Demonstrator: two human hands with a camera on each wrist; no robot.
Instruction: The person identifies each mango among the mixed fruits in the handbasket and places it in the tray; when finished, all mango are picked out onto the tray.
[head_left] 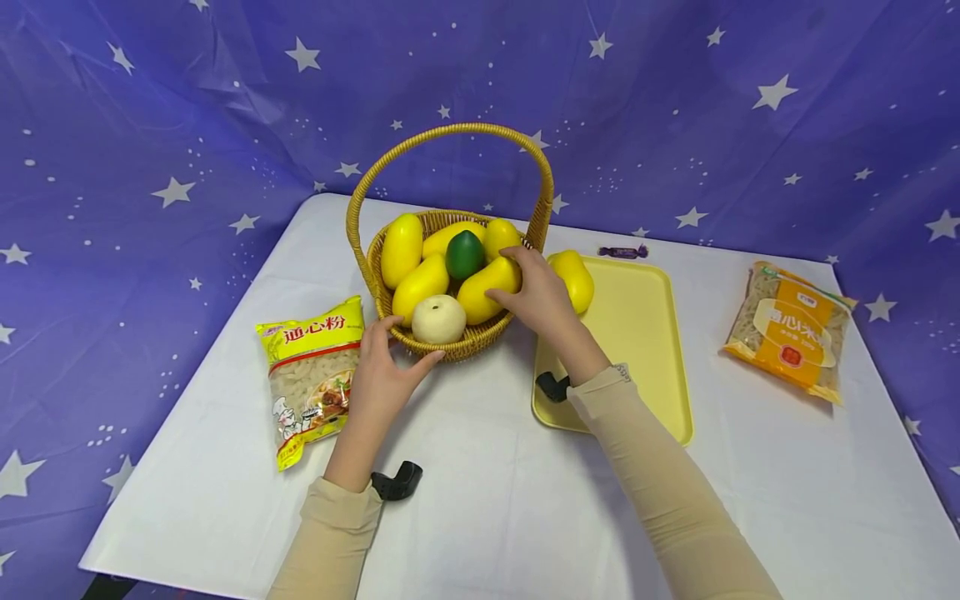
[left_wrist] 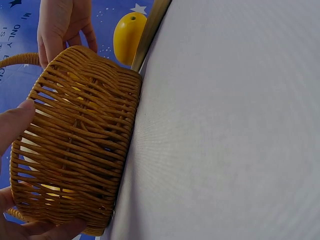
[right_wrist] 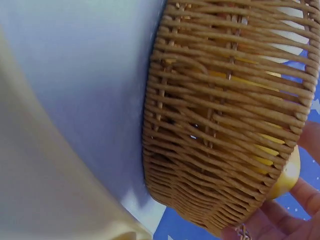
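A wicker basket [head_left: 480, 340] with a tall arched handle stands on the white table, holding several yellow mangoes, a pale round fruit [head_left: 438, 319] and a dark green fruit [head_left: 465, 254]. My left hand [head_left: 382, 367] holds the basket's near left side, its thumb at the rim [left_wrist: 25, 112] and its fingers along the wall. With my right hand [head_left: 536, 292] I grip a mango [head_left: 480, 296] at the basket's right side, thumb on the near side and fingers over the far end. In the right wrist view, the woven wall partly hides that mango [right_wrist: 287, 177].
Right of the basket lies a yellow tray [head_left: 645, 333] with another mango [head_left: 572, 282] at its upper left. A purple-wrapped candy [head_left: 624, 252] lies behind it. A yellow pasta bag [head_left: 315, 375] is at left, an orange bag [head_left: 791, 329] at right. Starry blue cloth [head_left: 420, 67] hangs behind.
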